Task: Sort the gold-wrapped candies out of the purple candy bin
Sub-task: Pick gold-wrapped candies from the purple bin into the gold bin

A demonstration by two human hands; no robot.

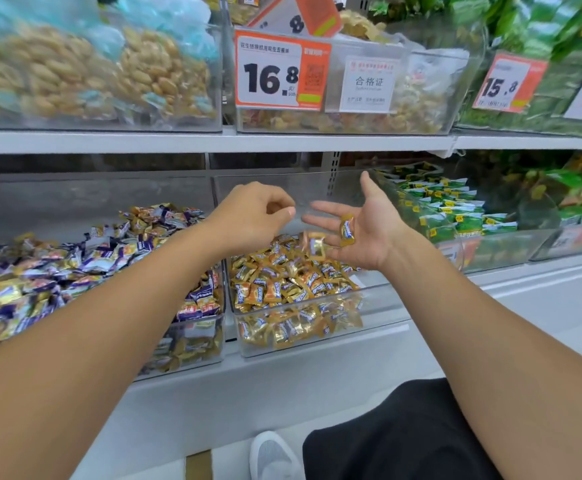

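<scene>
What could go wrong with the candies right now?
The gold candy only lies on the open right hand, which is tilted, so it might slide off outside the gold bin. Another candy looks blurred in mid-air below the hands; it might bounce out. Gold wrappers remain in the purple bin, easy to miss.

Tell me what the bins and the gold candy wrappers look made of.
The clear rectangular bin of gold candies looks like rigid transparent plastic: contents show through its glossy walls. The gold-wrapped candy on the right palm looks like shiny metallised film, judging by its glints; foil or plastic is unclear.
</scene>
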